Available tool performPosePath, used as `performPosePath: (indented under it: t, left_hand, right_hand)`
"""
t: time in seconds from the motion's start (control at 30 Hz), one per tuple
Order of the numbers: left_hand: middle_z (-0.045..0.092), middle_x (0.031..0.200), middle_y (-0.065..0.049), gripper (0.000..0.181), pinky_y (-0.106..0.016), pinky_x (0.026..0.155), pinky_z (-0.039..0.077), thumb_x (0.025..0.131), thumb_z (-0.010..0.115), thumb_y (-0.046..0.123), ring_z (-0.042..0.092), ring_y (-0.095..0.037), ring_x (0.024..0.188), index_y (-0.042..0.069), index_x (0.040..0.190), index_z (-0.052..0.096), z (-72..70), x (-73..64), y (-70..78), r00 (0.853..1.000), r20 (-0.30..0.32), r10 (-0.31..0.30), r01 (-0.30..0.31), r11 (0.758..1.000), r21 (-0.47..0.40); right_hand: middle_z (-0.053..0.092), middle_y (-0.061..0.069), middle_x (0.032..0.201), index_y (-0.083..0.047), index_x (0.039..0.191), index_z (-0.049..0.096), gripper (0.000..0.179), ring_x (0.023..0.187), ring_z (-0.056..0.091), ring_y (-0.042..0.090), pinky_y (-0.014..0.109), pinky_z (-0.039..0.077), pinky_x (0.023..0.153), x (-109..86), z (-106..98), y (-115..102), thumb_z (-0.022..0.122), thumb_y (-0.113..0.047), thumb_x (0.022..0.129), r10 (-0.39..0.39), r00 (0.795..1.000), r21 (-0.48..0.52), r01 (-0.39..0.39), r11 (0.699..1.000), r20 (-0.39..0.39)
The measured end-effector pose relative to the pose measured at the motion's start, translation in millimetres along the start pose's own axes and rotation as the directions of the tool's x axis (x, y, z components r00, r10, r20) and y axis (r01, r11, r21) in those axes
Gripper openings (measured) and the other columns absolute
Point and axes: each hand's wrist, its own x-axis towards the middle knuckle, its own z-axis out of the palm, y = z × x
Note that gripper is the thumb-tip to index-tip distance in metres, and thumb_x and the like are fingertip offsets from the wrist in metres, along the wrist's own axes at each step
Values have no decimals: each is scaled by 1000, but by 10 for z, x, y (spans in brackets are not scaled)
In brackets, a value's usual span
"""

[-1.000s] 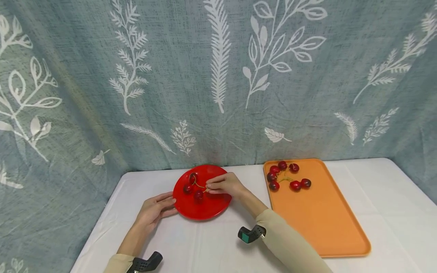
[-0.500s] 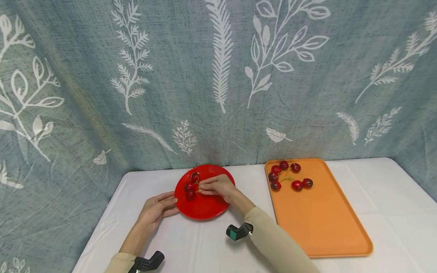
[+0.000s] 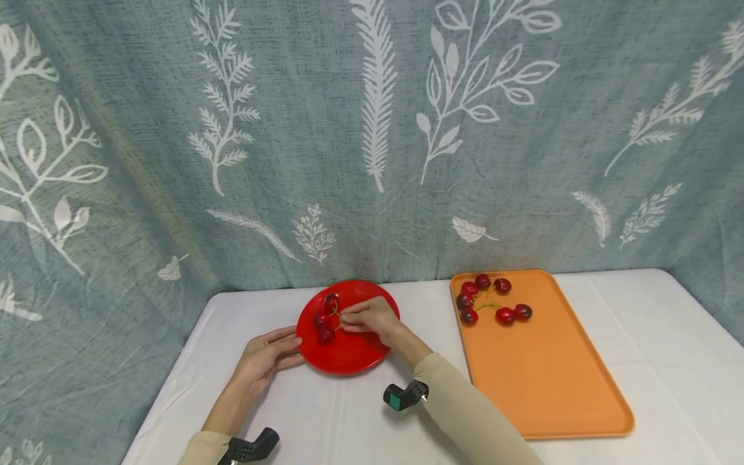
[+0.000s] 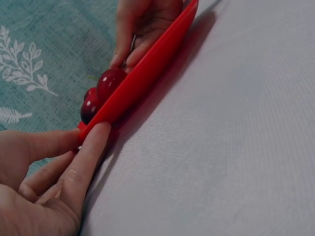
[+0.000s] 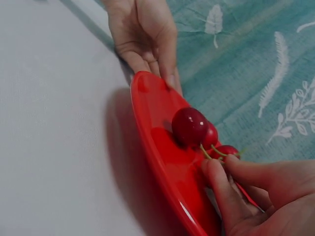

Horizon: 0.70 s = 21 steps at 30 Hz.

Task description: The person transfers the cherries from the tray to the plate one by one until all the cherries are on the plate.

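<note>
Since one second ago, the person's right hand has shifted left over the round, glossy red plate at lower centre of the frame, and the nearest of three shiny dark-red cherries has gone with it, now close beside the other two on the plate's left half. Its grip is a pinch, thumb and finger pressed together on thin green stems. Meanwhile the left hand, unmoved, holds the plate's left rim between thumb and fingers. Unchanged too, a rectangular orange tray lies on the white-clothed tabletop at lower right, seven more dark-red cherries grouped in its upper left part.
</note>
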Motion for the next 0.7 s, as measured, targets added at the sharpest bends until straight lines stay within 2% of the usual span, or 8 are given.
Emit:
performPosePath:
  t: [0.23,0.33,0.47,0.7]
  left_hand:
    - [59,129,-23,49,-36,79,60,96,62,7,71,-19,91,-8,140,45,-12,14,-6,1000,3,-1,1,1000,-6]
    - [60,129,-22,50,-36,79,60,96,61,7,71,-19,91,-8,140,45,-10,-4,-5,1000,3,2,-2,1000,-4]
    - [60,128,-22,49,-35,79,60,96,61,7,71,-19,91,-9,140,45,-6,-11,-7,1000,4,7,-7,1000,-5]
    - [61,127,-22,49,-35,78,60,96,61,7,71,-20,91,-9,139,45,-3,-12,-15,1000,-2,16,-16,1000,4]
  right_hand:
    - [70,26,103,15,111,67,22,92,72,29,34,59,79,-20,-55,-39,61,5,92,-34,999,-35,33,999,-27]
    - [71,25,100,14,107,69,20,89,72,28,32,60,76,-32,-80,-57,65,5,89,-68,996,-103,62,993,-52]
    - [72,22,93,12,102,72,19,82,73,26,29,61,71,-72,-133,-101,71,3,85,-142,987,-242,119,963,-77]
    - [72,19,97,10,101,73,18,87,73,26,31,61,75,-171,-325,-218,72,2,85,-229,972,-363,195,911,-54]
